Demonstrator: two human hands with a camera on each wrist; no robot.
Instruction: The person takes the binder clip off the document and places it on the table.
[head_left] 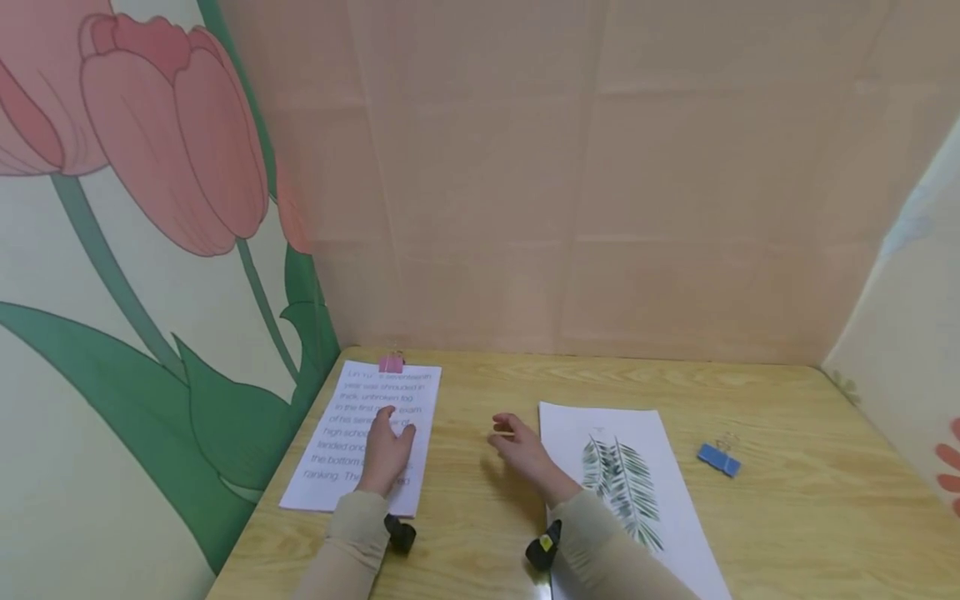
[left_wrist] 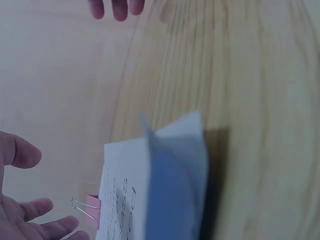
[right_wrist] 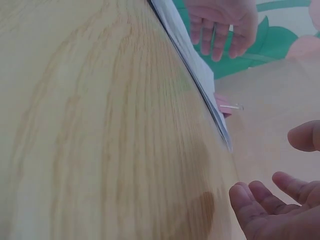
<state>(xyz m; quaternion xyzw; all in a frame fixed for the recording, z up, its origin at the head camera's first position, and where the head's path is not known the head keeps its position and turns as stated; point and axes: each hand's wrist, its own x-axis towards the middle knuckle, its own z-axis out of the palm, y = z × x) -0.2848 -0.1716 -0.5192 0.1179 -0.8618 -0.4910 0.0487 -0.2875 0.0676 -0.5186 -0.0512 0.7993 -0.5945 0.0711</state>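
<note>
My left hand (head_left: 387, 457) hovers over a stack of printed text sheets (head_left: 322, 450), its fingers loosely bent and holding nothing. A pink binder clip (head_left: 391, 363) grips the stack's top edge. In the left wrist view, the near part of the sheets (left_wrist: 175, 150) stands up and curls. My right hand (head_left: 531, 462) is above the bare wood between the two papers, fingers relaxed. Nothing shows between its thumb and fingers (right_wrist: 245, 200) in the right wrist view. Beneath the right forearm lies a sheet with a green leaf print (head_left: 667, 492), partly covered by the sleeve.
To the right of the leaf print, a blue binder clip (head_left: 718, 460) lies on the wooden table (head_left: 810, 500). A plain pinkish cloth (head_left: 570, 183) hangs behind the table. On the left, a tulip-patterned sheet (head_left: 150, 333) borders the table edge.
</note>
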